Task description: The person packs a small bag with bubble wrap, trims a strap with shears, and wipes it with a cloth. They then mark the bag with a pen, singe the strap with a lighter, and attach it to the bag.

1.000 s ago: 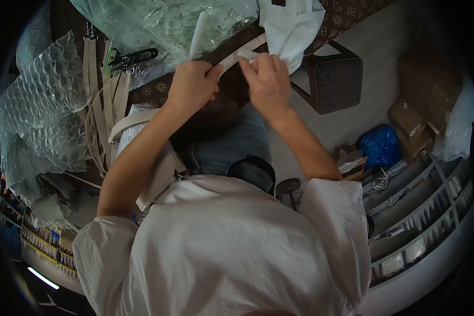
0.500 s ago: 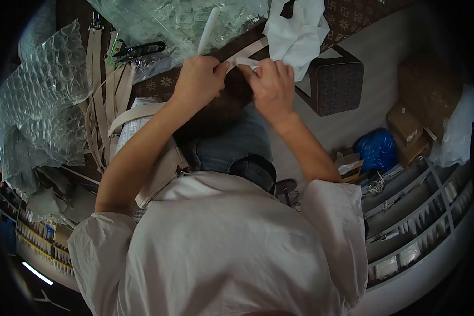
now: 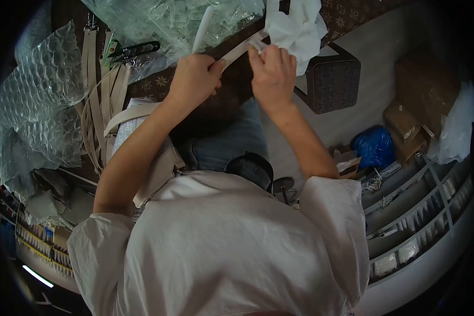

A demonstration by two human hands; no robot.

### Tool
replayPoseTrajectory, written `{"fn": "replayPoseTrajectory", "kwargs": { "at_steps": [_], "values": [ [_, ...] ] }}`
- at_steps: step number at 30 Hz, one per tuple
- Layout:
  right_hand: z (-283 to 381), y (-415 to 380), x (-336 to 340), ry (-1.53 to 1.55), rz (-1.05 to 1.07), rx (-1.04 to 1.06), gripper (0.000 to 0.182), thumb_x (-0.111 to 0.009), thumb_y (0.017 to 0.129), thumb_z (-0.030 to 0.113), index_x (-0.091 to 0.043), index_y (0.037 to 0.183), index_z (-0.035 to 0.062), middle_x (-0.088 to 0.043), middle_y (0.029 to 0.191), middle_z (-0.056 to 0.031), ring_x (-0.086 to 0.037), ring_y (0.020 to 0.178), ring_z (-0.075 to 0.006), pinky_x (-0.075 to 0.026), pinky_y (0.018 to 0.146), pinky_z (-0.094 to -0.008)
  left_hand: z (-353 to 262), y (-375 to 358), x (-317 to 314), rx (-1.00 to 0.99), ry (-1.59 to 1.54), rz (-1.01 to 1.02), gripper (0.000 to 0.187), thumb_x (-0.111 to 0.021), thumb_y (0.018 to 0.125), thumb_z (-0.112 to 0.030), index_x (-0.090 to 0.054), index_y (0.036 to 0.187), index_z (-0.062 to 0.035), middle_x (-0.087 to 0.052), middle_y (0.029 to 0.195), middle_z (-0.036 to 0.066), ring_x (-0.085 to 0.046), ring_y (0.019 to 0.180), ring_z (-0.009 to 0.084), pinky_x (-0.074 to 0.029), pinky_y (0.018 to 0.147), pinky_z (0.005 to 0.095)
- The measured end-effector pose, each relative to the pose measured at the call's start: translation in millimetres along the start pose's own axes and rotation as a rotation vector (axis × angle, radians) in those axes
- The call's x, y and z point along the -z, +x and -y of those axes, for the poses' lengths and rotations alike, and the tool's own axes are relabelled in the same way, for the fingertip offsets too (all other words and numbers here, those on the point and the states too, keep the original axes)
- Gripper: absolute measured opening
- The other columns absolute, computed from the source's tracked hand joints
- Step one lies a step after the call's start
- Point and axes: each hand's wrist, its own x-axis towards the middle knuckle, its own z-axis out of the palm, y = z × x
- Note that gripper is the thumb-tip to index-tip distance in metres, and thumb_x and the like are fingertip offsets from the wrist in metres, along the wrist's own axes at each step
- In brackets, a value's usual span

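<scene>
My left hand (image 3: 195,76) is closed on a pale beige strap (image 3: 236,53), which runs up and right from my fingers toward the other hand. A white rod-like piece (image 3: 203,29) sticks up just beyond the left knuckles; its lower end is hidden by the hand. My right hand (image 3: 274,76) is pinched at the strap's far part, with a small whitish piece (image 3: 258,43) at the fingertips whose kind I cannot make out. Crumpled white sheet material (image 3: 297,26) lies right beside and beyond the right hand.
Clear plastic bags (image 3: 168,23) cover the table's far side. On the left are bubble wrap (image 3: 47,79), hanging beige straps (image 3: 92,79) and a black-handled tool (image 3: 137,51). A dark box-shaped stool (image 3: 334,81), blue bag (image 3: 374,146) and shelving (image 3: 405,210) stand right.
My right hand has moved slightly up and away from the left, and more of the strap shows between them. The left hand keeps its hold. The whole view has shifted slightly.
</scene>
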Motion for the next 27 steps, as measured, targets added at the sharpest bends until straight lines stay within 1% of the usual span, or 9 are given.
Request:
{"fn": "replayPoseTrajectory", "kwargs": {
  "at_steps": [5,10,13,14,17,19,24,26,27],
  "values": [
    [-24,17,9,0.031,-0.067,0.099,0.023,-0.054,0.071,0.010,-0.065,0.092,0.0092,-0.042,0.071,-0.0024,-0.044,0.068,-0.0202,-0.032,0.060,-0.0341,0,-1,0,-0.019,-0.001,-0.008,0.033,-0.055,0.085,-0.020,-0.060,0.064,0.0049,-0.059,0.053,0.011,-0.058,0.042,0.0175,-0.047,0.043,0.0294],
    [13,-2,-5,0.008,0.059,0.064,0.026,-0.054,0.071,0.012,-0.066,0.093,0.0182,-0.043,0.071,-0.0011,-0.046,0.071,-0.0197,-0.032,0.061,-0.0346,3,0,-2,-0.044,0.001,-0.037,0.033,-0.056,0.085,-0.020,-0.059,0.063,0.0050,-0.059,0.052,0.011,-0.058,0.041,0.0171,-0.047,0.042,0.0297],
    [-17,12,7,0.057,0.012,0.154,0.026,-0.053,0.070,0.010,-0.065,0.092,0.0142,-0.043,0.071,-0.0019,-0.045,0.070,-0.0199,-0.032,0.061,-0.0343,4,0,-1,-0.050,-0.019,-0.032,0.033,-0.056,0.085,-0.020,-0.060,0.063,0.0051,-0.059,0.052,0.011,-0.057,0.041,0.0170,-0.047,0.042,0.0295],
    [-27,18,8,0.019,-0.025,0.110,0.026,-0.053,0.070,0.010,-0.065,0.093,0.0133,-0.042,0.072,-0.0018,-0.045,0.069,-0.0201,-0.032,0.061,-0.0340,3,0,-1,-0.052,-0.019,-0.029,0.033,-0.056,0.085,-0.020,-0.060,0.063,0.0051,-0.059,0.052,0.011,-0.057,0.041,0.0170,-0.047,0.042,0.0295],
    [-9,10,-2,0.010,-0.015,0.033,0.026,-0.054,0.071,0.012,-0.066,0.094,0.0152,-0.042,0.072,-0.0011,-0.045,0.069,-0.0198,-0.032,0.062,-0.0337,3,0,-2,-0.041,-0.046,-0.047,0.033,-0.055,0.085,-0.019,-0.060,0.063,0.0049,-0.059,0.052,0.010,-0.057,0.041,0.0172,-0.047,0.043,0.0295],
    [11,-4,-7,0.038,0.036,0.088,0.026,-0.054,0.072,0.013,-0.065,0.095,0.0159,-0.042,0.071,-0.0010,-0.045,0.069,-0.0200,-0.033,0.062,-0.0340,5,0,-3,-0.057,0.012,-0.050,0.033,-0.055,0.085,-0.020,-0.060,0.064,0.0049,-0.059,0.052,0.010,-0.057,0.041,0.0172,-0.047,0.042,0.0296],
    [-38,35,13,0.013,-0.080,0.106,0.035,-0.051,0.072,0.001,-0.067,0.099,0.0178,-0.042,0.070,-0.0022,-0.046,0.067,-0.0199,-0.036,0.061,-0.0331,7,0,-4,-0.051,-0.002,-0.022,0.032,-0.054,0.086,-0.020,-0.061,0.066,0.0042,-0.059,0.053,0.009,-0.058,0.043,0.0165,-0.047,0.043,0.0295],
    [-56,47,19,0.218,-0.205,0.022,0.035,-0.050,0.073,-0.005,-0.068,0.097,0.0131,-0.046,0.071,-0.0054,-0.049,0.067,-0.0226,-0.041,0.061,-0.0336,4,-3,6,-0.071,0.002,-0.033,0.031,-0.054,0.086,-0.020,-0.061,0.068,0.0039,-0.059,0.054,0.009,-0.058,0.043,0.0159,-0.046,0.044,0.0292],
    [-60,57,35,0.238,-0.272,-0.007,0.033,-0.050,0.074,-0.005,-0.068,0.096,0.0112,-0.048,0.071,-0.0070,-0.051,0.067,-0.0237,-0.042,0.062,-0.0330,2,-11,11,-0.084,-0.034,0.070,0.030,-0.054,0.086,-0.020,-0.061,0.070,0.0036,-0.059,0.055,0.008,-0.057,0.044,0.0146,-0.046,0.045,0.0284]
  ]
}}
